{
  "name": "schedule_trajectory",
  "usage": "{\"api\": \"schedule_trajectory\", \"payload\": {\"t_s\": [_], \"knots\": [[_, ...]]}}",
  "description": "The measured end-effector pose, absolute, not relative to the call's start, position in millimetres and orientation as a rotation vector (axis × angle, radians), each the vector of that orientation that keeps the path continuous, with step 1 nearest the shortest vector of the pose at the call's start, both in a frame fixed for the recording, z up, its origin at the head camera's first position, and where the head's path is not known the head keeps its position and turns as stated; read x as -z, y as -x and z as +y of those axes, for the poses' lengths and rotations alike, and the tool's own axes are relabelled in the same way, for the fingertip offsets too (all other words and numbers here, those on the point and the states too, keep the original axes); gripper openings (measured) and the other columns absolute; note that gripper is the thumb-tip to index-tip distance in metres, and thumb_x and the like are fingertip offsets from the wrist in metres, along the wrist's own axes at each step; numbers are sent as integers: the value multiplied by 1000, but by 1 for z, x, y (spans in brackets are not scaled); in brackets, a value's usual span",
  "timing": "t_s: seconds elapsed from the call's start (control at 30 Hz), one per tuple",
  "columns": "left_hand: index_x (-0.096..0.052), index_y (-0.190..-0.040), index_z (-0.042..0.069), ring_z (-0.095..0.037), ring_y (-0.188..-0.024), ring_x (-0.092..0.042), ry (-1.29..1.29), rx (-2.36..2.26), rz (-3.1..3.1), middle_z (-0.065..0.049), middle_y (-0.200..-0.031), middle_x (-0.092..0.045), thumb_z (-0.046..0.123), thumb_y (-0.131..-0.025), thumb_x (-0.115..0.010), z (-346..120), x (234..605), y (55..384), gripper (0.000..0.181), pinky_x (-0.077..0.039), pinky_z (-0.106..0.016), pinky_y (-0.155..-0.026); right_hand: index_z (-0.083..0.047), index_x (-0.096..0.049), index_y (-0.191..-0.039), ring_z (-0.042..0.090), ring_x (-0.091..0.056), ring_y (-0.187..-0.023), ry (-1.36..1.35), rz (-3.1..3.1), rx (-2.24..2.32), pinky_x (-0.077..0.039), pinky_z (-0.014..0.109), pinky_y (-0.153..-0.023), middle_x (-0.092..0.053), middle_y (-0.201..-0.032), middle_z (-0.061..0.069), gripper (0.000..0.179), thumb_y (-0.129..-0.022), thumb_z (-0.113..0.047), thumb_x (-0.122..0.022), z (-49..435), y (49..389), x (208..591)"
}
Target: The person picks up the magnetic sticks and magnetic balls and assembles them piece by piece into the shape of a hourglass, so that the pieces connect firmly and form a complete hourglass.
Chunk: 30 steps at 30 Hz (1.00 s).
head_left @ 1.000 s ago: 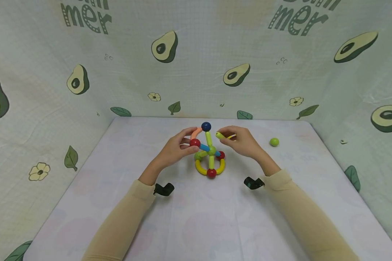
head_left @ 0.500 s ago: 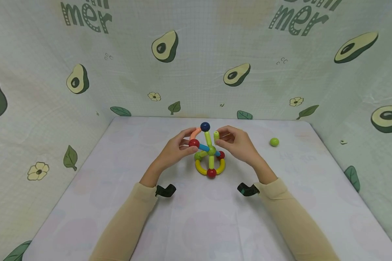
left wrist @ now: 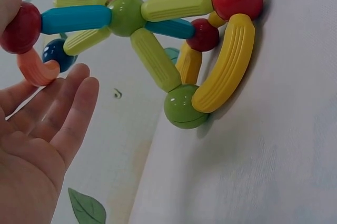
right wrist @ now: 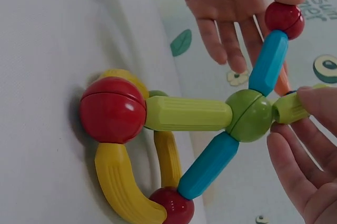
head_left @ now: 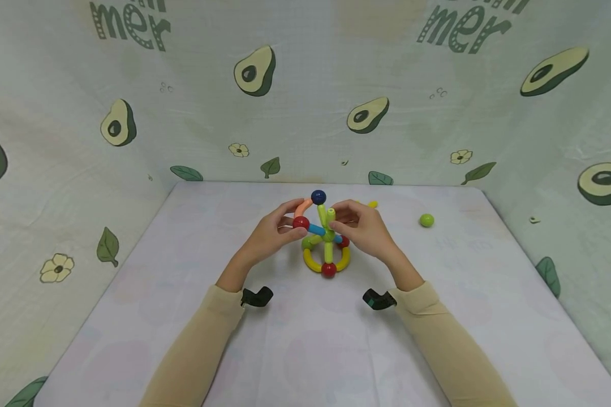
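A magnetic stick-and-ball structure stands on the table, with a green ball (head_left: 328, 234) at its centre. My left hand (head_left: 267, 234) holds its left side, thumb on a red ball (left wrist: 21, 28), fingers around the orange curved stick (head_left: 301, 210). A navy ball (head_left: 318, 197) tops the structure. My right hand (head_left: 364, 230) pinches a light green stick (head_left: 331, 215) between thumb and fingers. In the right wrist view that stick's (right wrist: 289, 109) lower end appears to meet the central ball. Blue sticks (right wrist: 209, 165) join red balls to the centre; yellow curved sticks (left wrist: 226, 68) form the base.
A loose green ball (head_left: 426, 220) lies on the table to the right. Behind my right hand shows part of a yellow piece (head_left: 373, 204). An avocado-print cloth (head_left: 305, 130) hangs behind the table.
My right hand has moved left with the light green stick, turned it upright and brought it to the central ball. The yellow piece has come into sight behind it. My left hand stays nearly still.
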<state>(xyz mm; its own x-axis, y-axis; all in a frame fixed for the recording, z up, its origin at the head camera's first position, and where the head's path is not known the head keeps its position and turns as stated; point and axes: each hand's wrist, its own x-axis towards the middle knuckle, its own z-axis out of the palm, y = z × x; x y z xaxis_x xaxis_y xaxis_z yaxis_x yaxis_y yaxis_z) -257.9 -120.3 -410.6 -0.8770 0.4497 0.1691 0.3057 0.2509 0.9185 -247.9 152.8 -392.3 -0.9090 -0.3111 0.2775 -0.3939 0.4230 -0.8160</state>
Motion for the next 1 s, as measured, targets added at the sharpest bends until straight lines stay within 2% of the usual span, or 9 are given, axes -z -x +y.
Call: {"api": "schedule_trajectory", "payload": {"t_s": [1.0], "knots": [[-44,-160,31,-21,-124,-65,-685,-1657,2498,3,-156,-51,44,-97,-78,-112,408,257,73,-59,-40,-101,-9,-69,-130,21,-74,-105,-655,-2590,-1480,-62,35,-94,-75,-117,6,33,-98,-14,-79,151,251,396]]}}
